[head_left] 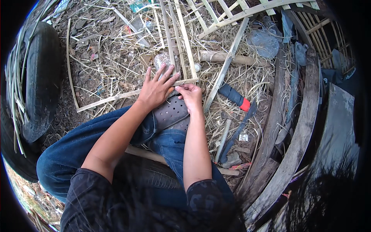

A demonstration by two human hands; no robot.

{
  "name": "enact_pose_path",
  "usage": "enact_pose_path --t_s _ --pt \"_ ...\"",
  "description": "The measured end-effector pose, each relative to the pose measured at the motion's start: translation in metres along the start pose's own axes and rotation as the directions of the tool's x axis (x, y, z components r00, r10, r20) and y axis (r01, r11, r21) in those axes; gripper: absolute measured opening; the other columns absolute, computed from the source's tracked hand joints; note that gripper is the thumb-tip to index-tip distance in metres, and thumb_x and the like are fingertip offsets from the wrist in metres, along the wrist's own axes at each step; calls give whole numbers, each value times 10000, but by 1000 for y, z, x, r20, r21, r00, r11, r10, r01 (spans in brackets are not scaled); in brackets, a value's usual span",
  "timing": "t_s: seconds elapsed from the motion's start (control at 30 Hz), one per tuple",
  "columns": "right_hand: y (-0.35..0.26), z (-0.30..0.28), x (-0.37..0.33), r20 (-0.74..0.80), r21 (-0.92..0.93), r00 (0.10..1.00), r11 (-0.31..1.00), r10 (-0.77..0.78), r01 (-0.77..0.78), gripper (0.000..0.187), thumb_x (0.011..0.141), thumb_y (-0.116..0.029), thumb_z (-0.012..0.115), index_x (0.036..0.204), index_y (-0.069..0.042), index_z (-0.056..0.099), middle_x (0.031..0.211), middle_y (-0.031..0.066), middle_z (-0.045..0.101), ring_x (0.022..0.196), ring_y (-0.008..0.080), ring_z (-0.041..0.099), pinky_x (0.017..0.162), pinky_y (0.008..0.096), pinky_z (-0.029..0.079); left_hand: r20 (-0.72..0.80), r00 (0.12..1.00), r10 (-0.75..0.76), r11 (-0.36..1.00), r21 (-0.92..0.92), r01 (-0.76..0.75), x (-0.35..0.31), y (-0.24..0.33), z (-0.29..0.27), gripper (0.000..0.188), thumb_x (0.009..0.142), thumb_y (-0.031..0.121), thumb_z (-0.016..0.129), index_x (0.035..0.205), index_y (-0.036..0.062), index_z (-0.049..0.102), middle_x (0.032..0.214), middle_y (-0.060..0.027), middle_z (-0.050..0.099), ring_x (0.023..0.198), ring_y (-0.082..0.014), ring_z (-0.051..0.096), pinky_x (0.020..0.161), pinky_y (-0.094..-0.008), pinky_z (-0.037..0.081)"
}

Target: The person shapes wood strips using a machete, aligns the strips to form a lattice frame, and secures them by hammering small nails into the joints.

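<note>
My left hand (pixel 155 92) lies with its fingers spread over a flat bamboo strip (pixel 112 98), pressing it above my shoe. Just right of it, my right hand (pixel 190 96) has thumb and forefinger pinched together at the strip's lower edge, near its right end. Whatever sits in that pinch is too small to make out. Several long bamboo strips (pixel 184 42) run away from this spot, meeting the crosswise strip near my fingers. A brown clog with holes (pixel 176 110) on my foot is directly beneath both hands.
Old tyres (pixel 44 77) stand at the left. A bamboo lattice (pixel 247 13) lies at the far right. Right of my hands are a slanting slat (pixel 228 62), a round wooden stick (pixel 235 58), a tool with a dark handle and red band (pixel 234 97), and weathered planks (pixel 299 150). Shavings litter the ground.
</note>
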State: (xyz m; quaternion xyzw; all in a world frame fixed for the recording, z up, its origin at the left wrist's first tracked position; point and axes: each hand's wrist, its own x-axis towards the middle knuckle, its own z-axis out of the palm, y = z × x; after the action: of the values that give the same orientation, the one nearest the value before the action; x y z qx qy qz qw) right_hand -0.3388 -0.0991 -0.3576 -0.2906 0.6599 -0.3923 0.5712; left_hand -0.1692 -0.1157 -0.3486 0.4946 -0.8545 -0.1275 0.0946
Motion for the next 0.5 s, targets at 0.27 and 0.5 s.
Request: enact_pose_path --t_s 0.27,0.5 --pt "0 2 -1 -13 6 1000 1000 3 -3 125 786 -11 752 870 44 677 781 71 684 598 88 607 477 205 491 3 1000 20 1000 11 -20 -1 -2 1 554 961 393 463 1483 256 341 1558 -35 297 1455 -266 221 1141 -617 146" --pt "1 -1 0 -25 12 1000 1000 1 -1 133 783 -18 756 867 48 676 787 79 688 607 93 617 476 210 492 10 1000 15 1000 11 -15 0 1 2 560 962 395 463 1489 256 334 1558 -31 295 1453 -261 222 1142 -614 139"
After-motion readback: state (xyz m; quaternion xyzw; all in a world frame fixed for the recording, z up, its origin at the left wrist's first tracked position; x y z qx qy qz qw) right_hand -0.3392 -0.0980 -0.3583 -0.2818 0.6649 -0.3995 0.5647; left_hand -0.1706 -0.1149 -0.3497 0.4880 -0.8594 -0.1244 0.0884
